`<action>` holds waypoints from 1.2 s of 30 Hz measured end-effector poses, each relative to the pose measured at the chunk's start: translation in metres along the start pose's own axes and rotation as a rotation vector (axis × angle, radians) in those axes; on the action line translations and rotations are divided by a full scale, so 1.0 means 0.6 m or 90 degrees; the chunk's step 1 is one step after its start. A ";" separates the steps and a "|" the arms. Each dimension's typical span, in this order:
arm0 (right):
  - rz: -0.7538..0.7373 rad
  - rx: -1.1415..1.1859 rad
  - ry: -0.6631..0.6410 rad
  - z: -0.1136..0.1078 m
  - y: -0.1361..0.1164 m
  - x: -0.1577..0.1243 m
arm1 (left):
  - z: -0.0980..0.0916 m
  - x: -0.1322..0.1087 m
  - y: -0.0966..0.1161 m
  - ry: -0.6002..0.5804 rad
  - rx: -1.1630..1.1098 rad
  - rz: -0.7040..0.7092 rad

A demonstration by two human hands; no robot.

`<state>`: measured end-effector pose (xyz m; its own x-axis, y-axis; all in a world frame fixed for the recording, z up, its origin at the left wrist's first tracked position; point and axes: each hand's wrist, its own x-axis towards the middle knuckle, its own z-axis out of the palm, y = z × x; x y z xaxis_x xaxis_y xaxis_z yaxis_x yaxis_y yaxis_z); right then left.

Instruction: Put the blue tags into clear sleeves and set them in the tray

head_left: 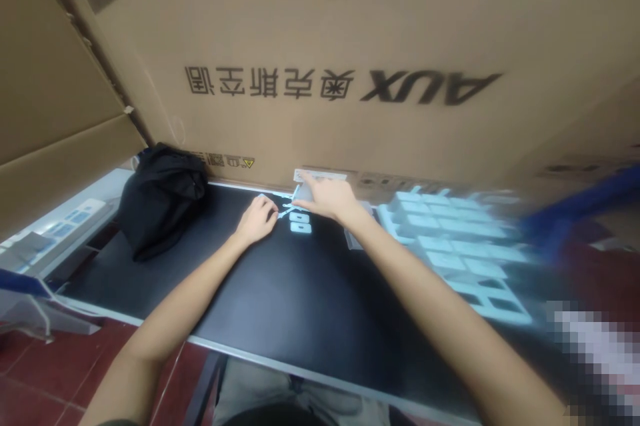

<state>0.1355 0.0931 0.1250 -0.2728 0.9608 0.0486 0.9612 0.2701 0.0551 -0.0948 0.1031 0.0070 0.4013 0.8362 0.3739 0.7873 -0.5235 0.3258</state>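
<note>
Strips of pale-blue plastic (285, 213) lie between the two hands at the far edge of the black tabletop (280, 299), their long axis slanting from the left fingertips up and away to the right. The left hand (257, 219) has bent fingers at the strips' near end; I cannot tell whether it grips them. The right hand (327, 198) has its index finger stretched out and its thumb apart below, at the strips' far end, where blur hides any grip. Just nearer the person, two small pale-blue plates (301, 228) lie one in front of the other, each with its long axis running left to right.

Right behind, the wall of a cardboard carton (280, 19), its AUX lettering upside down, blocks the far side; a white label (333, 176) shows on it beside the right hand. The right forearm crosses above a clear plastic tray (355, 239), partly covering it. Beyond, to the right, rests a pale-blue stack of moulded frames (450, 229). A crumpled black bag (157, 203) lies well to the left.
</note>
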 end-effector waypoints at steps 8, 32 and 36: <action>-0.099 -0.081 0.050 0.004 0.159 -0.031 | 0.004 0.003 -0.036 0.061 0.034 -0.069; 0.068 0.045 0.413 -0.002 0.216 -0.220 | -0.010 -0.001 -0.017 -0.091 -0.008 0.076; 0.432 0.090 0.622 0.050 0.281 -0.355 | -0.007 -0.002 -0.014 -0.104 0.018 0.108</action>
<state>0.3571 -0.0641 0.0943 0.4357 0.4725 0.7661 0.8999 -0.2108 -0.3817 -0.1039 0.1058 0.0073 0.5974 0.7532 0.2752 0.7143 -0.6558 0.2443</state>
